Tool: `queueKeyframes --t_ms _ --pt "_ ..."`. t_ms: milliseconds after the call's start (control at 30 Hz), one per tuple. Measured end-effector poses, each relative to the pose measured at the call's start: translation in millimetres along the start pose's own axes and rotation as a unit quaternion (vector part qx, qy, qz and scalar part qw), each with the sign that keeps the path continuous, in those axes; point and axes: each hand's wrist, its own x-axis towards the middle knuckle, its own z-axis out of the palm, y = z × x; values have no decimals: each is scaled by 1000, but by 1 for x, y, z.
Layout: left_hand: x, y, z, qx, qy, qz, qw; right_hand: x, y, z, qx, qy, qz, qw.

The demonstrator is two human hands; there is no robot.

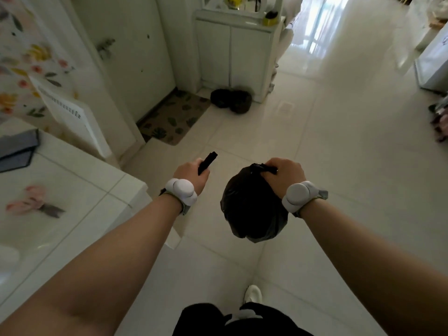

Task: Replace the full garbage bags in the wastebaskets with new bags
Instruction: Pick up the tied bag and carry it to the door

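Well short of the white cabinet (232, 49), the left hand (191, 172) curls its fingers round a black roll of garbage bags (207, 163). The full garbage bag (252, 209) hangs by its knotted neck from the gripping right hand (283, 174). Two tied black bags (231, 99) lie at the cabinet's foot.
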Motion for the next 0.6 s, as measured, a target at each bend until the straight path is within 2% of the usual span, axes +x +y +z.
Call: queueKeyframes --t_ms 267,433,600 --pt "128 4 -9 -39 16 -76 996 151 -1 -5 13 -23 -26 999" --pt "253 -17 -26 -35 29 -80 996 279 -19 15 -1 -22 -36 999" --pt "350 -33 -49 -34 9 -76 997 372 -42 22 -21 -20 -37 999"
